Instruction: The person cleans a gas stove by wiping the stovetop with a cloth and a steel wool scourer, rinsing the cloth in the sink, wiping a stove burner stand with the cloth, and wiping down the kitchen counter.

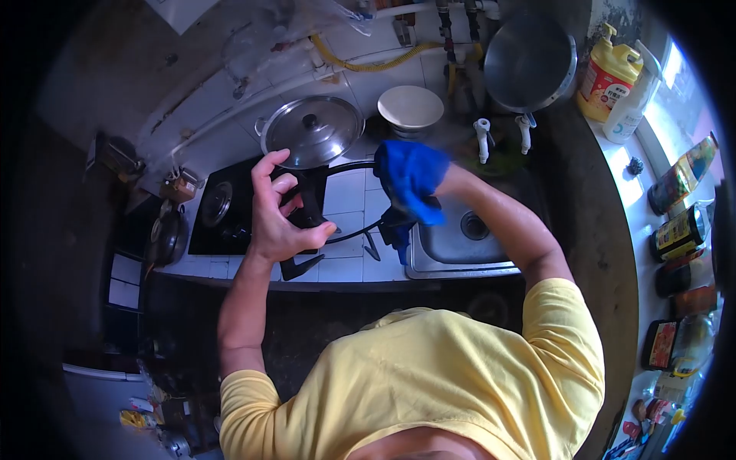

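A black ring-shaped pan support (351,238) with prongs is held up above the counter, in front of the stove. My left hand (280,211) grips its left side, thumb below and fingers curled above. At the ring's right side, my right hand (458,182) is closed on a blue cloth (412,172) that wraps around the rim. The cloth covers most of the right fingers. White tiles (345,201) show through the ring. Just right of it lies the steel sink (452,270), below my right forearm.
Behind my left hand is the black gas stove (245,180). A lidded steel pot (314,134) and a pale bowl (410,107) stand at the back. A large steel pan (529,65) leans above two white taps (482,142). Bottles (678,234) line the right ledge.
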`<state>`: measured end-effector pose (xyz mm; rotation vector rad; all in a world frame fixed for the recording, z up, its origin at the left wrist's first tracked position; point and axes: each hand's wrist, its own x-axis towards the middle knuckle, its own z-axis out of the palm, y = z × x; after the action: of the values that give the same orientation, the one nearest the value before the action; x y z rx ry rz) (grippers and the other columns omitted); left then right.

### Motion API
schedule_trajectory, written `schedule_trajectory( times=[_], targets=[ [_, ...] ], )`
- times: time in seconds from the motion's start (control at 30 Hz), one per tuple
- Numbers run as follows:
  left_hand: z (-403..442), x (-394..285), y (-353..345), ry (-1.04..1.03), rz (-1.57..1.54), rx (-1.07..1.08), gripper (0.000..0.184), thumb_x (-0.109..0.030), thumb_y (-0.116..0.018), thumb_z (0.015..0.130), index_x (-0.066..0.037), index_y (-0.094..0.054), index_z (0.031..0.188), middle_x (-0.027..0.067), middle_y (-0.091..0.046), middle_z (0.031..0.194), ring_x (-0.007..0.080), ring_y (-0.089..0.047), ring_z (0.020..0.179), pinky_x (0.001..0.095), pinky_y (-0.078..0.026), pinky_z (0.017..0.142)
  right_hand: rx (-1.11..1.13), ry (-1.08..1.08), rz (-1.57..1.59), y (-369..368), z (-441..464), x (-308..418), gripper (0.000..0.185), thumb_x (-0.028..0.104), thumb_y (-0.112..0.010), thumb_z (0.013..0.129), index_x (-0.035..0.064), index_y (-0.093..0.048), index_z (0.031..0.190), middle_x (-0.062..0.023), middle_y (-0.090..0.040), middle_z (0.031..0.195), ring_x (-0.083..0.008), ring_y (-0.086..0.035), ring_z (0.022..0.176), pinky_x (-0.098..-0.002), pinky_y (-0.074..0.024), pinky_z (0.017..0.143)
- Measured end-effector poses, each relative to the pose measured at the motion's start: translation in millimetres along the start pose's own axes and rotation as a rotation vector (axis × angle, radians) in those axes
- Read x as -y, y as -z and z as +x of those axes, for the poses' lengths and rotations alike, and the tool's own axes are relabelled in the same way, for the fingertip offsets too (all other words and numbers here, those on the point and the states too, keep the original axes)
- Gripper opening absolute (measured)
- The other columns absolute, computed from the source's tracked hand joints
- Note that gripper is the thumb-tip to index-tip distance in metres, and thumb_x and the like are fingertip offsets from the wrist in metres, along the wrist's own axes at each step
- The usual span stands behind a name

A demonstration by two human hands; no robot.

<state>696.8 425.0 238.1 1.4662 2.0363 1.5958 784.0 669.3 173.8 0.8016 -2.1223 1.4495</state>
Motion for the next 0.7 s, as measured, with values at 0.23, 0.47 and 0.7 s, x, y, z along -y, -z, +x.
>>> schedule_trajectory(
  times=[0.23,0.47,0.7],
  targets=[
    [-6.8,4.2,41.6,-0.193,-0.064,-0.211,0.091,-0.030,-0.072,0.057,-0.006,-0.020,0.127,0.0003,-0.047,0.071,0.0059,-0.045,0.059,0.0166,-0.033,0.053,-0.817,0.120,0.502,51.8,-31.7,-6.3,0.061,0.012,-0.065,0.070,0.0024,-0.042,0.125,-0.0159,-0.055,0.112,-0.0273,-0.054,0.102,-0.0396,-0.0434,0.090],
    [-1.3,4.4,47.6,-0.225,-0.191,-0.366,0.098,-0.048,-0.077,0.049,-0.009,-0.027,0.124,0.0017,-0.043,0.077,0.0069,-0.045,0.062,0.0147,-0.033,0.049,-0.340,-0.323,0.148,55.3,-43.2,-75.7,0.058,0.034,-0.070,0.070,0.0014,-0.051,0.114,-0.0113,-0.057,0.103,-0.0241,-0.054,0.095,-0.0364,-0.0422,0.086],
    [-2.5,-6.4,36.4,-0.417,0.116,-0.160,0.090,-0.031,-0.073,0.055,-0.005,-0.020,0.123,0.0031,-0.048,0.071,0.0061,-0.044,0.060,0.0163,-0.031,0.051,0.051,-0.402,0.157,5.7,9.1,34.7,0.030,0.023,-0.066,0.077,-0.0016,-0.058,0.091,-0.0011,-0.058,0.080,-0.0078,-0.050,0.073,-0.0247,-0.0436,0.069]
  ],
)
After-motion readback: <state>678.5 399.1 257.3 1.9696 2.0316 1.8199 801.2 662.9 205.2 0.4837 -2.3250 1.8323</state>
